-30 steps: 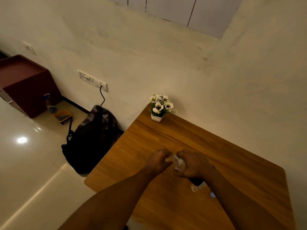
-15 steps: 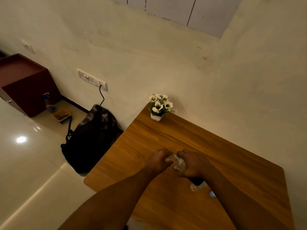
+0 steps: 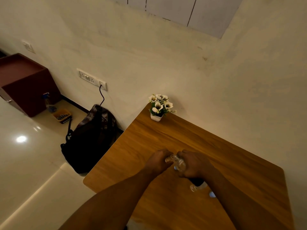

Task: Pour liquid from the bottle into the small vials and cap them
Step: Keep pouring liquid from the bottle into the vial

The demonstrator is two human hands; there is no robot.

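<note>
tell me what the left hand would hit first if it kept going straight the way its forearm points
Probably the clear glass piece at its fingers, then the right hand gripping it; depth is unclear.

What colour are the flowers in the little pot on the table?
White with dark centres, green leaves; the flowers show in the head view.

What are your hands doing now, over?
Left hand and right hand both closed on a clear glass piece above the table. Another vial under right wrist. Nothing in the way.
</note>
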